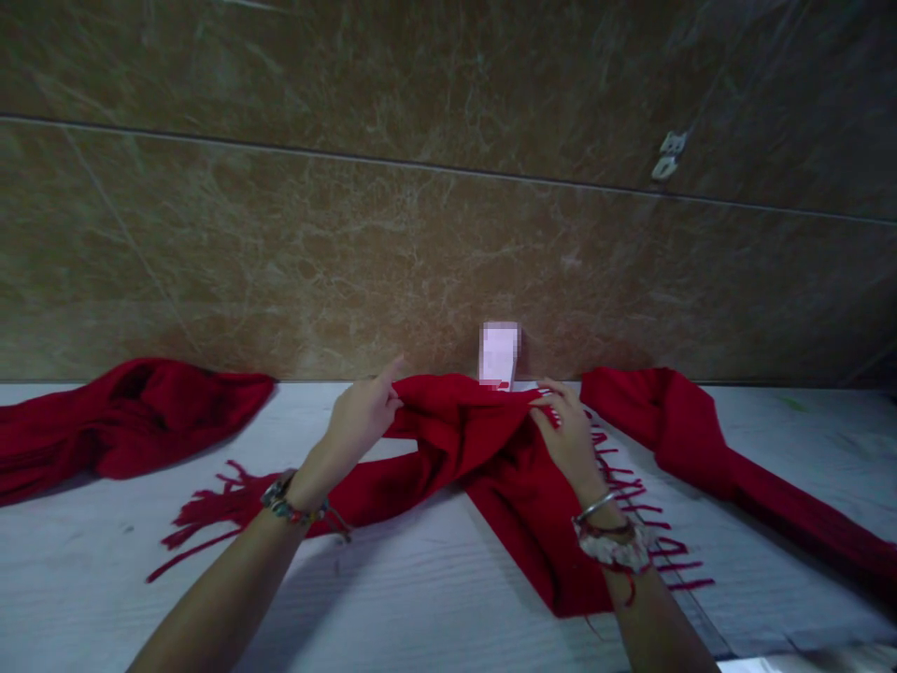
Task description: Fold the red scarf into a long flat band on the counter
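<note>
A red fringed scarf (483, 449) lies bent in an upside-down V on the white table (420, 598), its fringed ends toward me. My left hand (364, 416) pinches the fold at the top left of the bend, index finger raised. My right hand (571, 430) grips the cloth at the top right of the bend, fingers closed on it. Both wrists wear bracelets.
A second red scarf (133, 416) lies bunched at the far left. A third red scarf (729, 467) stretches along the right side. A small blurred white card (499, 353) leans against the brown marble wall (420, 234) behind the table. A wall socket (669, 154) sits upper right.
</note>
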Demonstrator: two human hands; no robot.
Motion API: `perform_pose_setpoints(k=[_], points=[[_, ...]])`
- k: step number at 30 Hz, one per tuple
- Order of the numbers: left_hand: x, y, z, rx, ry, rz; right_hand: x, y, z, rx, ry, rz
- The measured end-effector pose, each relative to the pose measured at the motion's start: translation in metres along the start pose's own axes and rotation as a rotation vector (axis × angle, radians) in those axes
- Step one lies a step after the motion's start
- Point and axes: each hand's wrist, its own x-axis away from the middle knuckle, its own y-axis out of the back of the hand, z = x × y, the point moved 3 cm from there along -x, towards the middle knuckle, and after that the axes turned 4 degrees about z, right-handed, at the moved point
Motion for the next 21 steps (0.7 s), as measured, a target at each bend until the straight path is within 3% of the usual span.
perform_pose_setpoints(k=[3,5,8,12,16,18,21], points=[[-0.001,0.015,0.015,-0.008,0.068,-0.116,-0.002,0.011,-0.031,-0.098,-0.224,-0.144],[-0.002,0.016,0.021,-0.047,0.122,-0.140,0.000,0.011,-0.048,-0.113,-0.317,-0.121],[-0.005,0.006,0.020,-0.132,0.131,-0.069,0.002,0.005,-0.052,-0.089,-0.333,-0.067],[-0.004,-0.012,0.002,-0.136,-0.065,0.002,0.004,-0.005,-0.018,0.019,-0.136,0.000],[0.005,-0.033,-0.016,-0.025,-0.295,0.173,0.010,-0.022,0.015,0.159,0.110,0.339],[0.010,-0.043,-0.022,-0.037,-0.322,0.253,0.015,-0.028,0.021,0.234,0.153,0.454],[0.014,-0.050,-0.030,-0.140,-0.272,0.251,0.018,-0.030,0.023,0.302,0.172,0.514]])
